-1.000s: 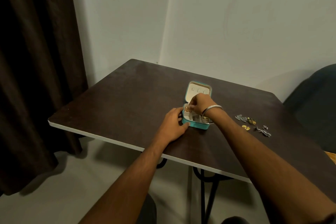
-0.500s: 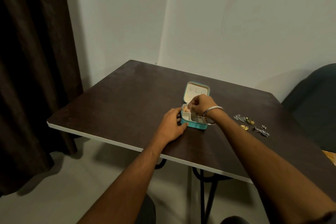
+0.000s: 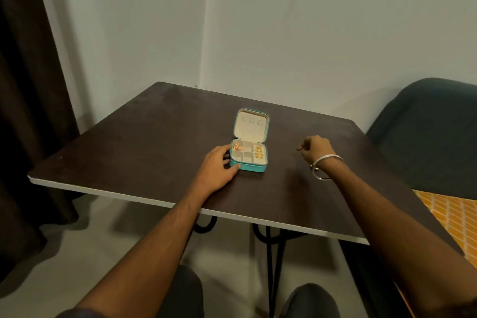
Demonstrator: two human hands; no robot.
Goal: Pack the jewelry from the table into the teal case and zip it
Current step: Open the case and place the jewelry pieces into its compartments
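The teal case point(image 3: 248, 167) lies open in the middle of the dark table point(image 3: 144, 142), its cream lid point(image 3: 251, 126) tipped back. A rose-gold piece point(image 3: 237, 147) fills the far-left compartment, and two gold pieces point(image 3: 258, 152) sit in the right ones. My left hand point(image 3: 216, 166) rests flat on the table, fingertips against the case's left side and thumb at its front-left corner. My right hand point(image 3: 315, 149) hovers low over the table to the right of the case, knuckles up and fingers curled under. Its palm side is hidden. No loose jewelry shows on the table.
A dark green chair point(image 3: 428, 134) stands at the table's right side, with an orange patterned surface point(image 3: 449, 217) below it. A dark curtain point(image 3: 28, 85) hangs on the left. The white wall is just behind the table's far edge.
My right hand has left the case and moved right across the table. The loose jewelry seen there earlier is now covered by that hand and wrist. The left hand stays on the case.
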